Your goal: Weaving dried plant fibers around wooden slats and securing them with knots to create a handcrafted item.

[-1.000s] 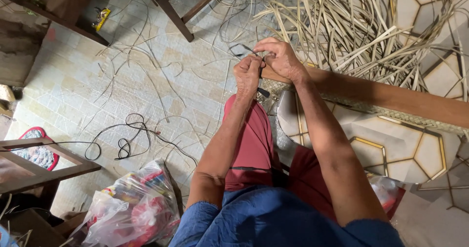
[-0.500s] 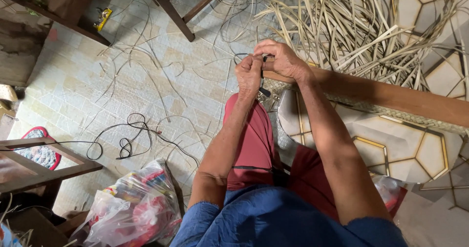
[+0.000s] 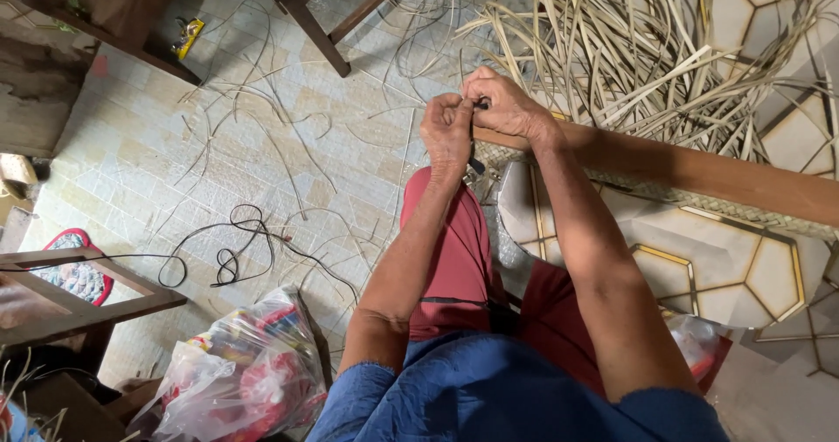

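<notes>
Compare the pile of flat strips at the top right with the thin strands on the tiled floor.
The strips are wide, flat and pale, while the strands are thin and wiry. The strips lie in a dense heap, while the strands lie scattered and apart. Both are long and lie on the floor.

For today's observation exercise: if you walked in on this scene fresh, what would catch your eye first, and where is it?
First, the left hand and right hand pressed together at top centre, pinching a thin dark strip over the wooden bar. Behind them, top right, sprawls a big heap of pale dried strips. At bottom left sits a clear plastic bag of red things, near a black cord on the tiles.
</notes>
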